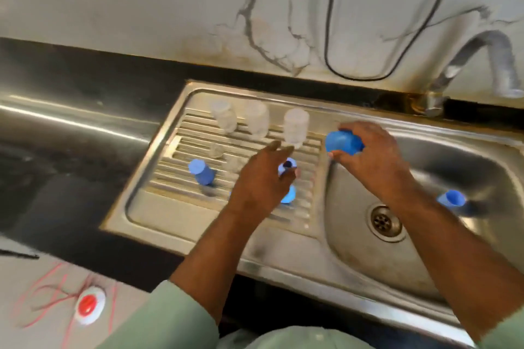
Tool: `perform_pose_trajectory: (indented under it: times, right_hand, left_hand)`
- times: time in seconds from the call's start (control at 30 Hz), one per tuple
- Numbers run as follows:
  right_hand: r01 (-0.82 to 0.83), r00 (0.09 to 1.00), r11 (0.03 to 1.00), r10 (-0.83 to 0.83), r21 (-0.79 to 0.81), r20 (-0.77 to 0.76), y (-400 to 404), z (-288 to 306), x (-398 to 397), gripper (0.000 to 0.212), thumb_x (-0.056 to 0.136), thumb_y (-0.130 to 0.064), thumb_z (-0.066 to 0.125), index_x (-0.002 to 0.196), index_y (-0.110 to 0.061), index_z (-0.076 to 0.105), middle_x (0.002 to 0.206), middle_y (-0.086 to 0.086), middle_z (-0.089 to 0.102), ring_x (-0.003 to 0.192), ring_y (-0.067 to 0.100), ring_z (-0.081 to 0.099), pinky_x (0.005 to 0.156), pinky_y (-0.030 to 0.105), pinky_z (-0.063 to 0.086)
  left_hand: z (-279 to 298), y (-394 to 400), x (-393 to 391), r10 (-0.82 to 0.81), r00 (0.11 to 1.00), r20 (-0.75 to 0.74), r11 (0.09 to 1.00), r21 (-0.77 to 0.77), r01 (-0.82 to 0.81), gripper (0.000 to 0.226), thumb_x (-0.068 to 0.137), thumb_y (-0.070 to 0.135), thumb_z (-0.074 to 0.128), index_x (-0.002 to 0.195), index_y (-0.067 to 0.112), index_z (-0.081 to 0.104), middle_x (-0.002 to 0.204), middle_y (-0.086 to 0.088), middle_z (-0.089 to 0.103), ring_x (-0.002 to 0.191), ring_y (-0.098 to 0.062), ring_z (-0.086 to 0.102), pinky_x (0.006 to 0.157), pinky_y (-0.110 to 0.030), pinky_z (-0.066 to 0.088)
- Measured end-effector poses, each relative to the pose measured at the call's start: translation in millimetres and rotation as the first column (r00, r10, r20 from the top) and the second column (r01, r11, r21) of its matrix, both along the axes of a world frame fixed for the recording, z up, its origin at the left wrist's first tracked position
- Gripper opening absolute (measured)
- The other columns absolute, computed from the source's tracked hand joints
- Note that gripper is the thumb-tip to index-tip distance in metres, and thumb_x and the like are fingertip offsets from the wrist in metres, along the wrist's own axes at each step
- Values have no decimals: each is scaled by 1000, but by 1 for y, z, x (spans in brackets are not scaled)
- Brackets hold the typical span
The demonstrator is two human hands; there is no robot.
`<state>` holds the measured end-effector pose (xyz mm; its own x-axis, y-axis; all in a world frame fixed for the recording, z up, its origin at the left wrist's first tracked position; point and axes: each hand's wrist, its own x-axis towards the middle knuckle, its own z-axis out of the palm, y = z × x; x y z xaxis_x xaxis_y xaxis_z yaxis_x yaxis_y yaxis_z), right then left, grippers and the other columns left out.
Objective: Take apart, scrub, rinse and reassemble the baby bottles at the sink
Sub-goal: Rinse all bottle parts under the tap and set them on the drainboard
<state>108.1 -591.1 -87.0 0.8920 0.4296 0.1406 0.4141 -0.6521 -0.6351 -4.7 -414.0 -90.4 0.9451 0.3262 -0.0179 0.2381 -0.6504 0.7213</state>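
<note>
Steel drainboard (pixel 175 207) at 9 o'clock holds the blue parts; left hand (pixel 262 178) hovers open over a blue ring (pixel 287 167), right hand (pixel 371 150) grips a blue cap (pixel 341 143). Three clear bottles (pixel 296 127) stand at 12. I'd pinch that ring firmly, it looks slippery

Three clear bottles (pixel 256 119) stand in a row at the drainboard's back; a blue cap (pixel 202 172) stands nearer front; another cap (pixel 343 143) is gripped above the basin edge; a third (pixel 451 200) lies in the basin.
</note>
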Motion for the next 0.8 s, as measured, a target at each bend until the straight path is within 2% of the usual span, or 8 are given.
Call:
perform_pose_trajectory:
  times: [0.07, 0.13, 0.23, 0.37, 0.5, 0.6, 0.67, 0.8]
  right_hand:
    - [-146, 986, 989, 143, 30, 82, 53, 13, -14, 51, 70, -17, 86, 118, -12, 67, 115, 10, 64, 109, 26, 58, 97, 33, 41]
    - [-265, 961, 964, 262, 21, 91, 106, 21, -29, 54, 70, -16, 85, 120, -13, 67, 116, 6, 65, 109, 21, 56, 94, 25, 32]
    - [-407, 908, 911, 411, -62, 79, 181, 17, -37, 54, 71, -14, 82, 122, -14, 65, 118, 6, 65, 110, 21, 55, 89, 19, 24]
    - [-539, 820, 800, 570, -264, 55, 264, -9, -30, 55, 77, -9, 76, 130, -15, 60, 127, 9, 61, 113, 31, 52, 95, 36, 34]
    - [-541, 768, 624, 640, -564, -28, 323, -32, -20, 50, 87, -10, 67, 134, -20, 55, 134, 6, 54, 120, 27, 46, 98, 36, 40]
    - [-527, 749, 500, 655, -687, -99, 341, -46, -17, 52, 88, -11, 65, 137, -22, 52, 134, 6, 53, 122, 26, 45, 99, 37, 43]
    - [-511, 756, 471, 644, -719, -116, 347, -54, -18, 53, 88, -13, 66, 138, -21, 51, 134, 7, 53, 122, 26, 46, 100, 36, 42]
    - [-479, 749, 424, 655, -769, -106, 354, -61, -22, 58, 88, -19, 70, 141, -25, 47, 137, 6, 51, 122, 26, 47, 101, 37, 44]
  left_hand:
    - [7, 48, -18, 68, 998, 12, 997, 42, -68, 45, 88, 24, 71, 131, 16, 62, 142, -8, 53, 132, -20, 49, 111, -29, 34]
    - [9, 101, -33, 106, 994, -22, 991, 84, -104, 47, 89, 21, 71, 135, 21, 59, 146, -4, 50, 134, -18, 46, 112, -34, 36]
    - [-3, 176, -50, 132, 985, -108, 984, 136, -117, 52, 88, 15, 70, 138, 20, 55, 148, -6, 46, 137, -19, 43, 112, -27, 30]
    - [-31, 236, -64, 104, 927, -360, 979, 201, -31, 60, 89, 15, 66, 145, 19, 47, 154, -5, 38, 141, -20, 37, 110, -23, 26]
    - [-49, 259, -58, 47, 897, -439, 974, 221, 57, 56, 90, 18, 63, 144, 17, 47, 150, -7, 42, 136, -24, 42, 107, -30, 35]
    - [-59, 264, -55, 5, 888, -460, 974, 202, 99, 54, 89, 20, 65, 141, 16, 49, 144, -5, 47, 130, -25, 48, 103, -32, 40]
    - [-64, 266, -56, -20, 887, -461, 973, 195, 124, 51, 89, 21, 67, 137, 14, 52, 137, -5, 51, 125, -25, 51, 100, -33, 42]
    - [-68, 270, -59, -29, 898, -439, 973, 195, 127, 48, 91, 21, 64, 136, 13, 54, 140, -5, 51, 125, -23, 52, 102, -31, 42]
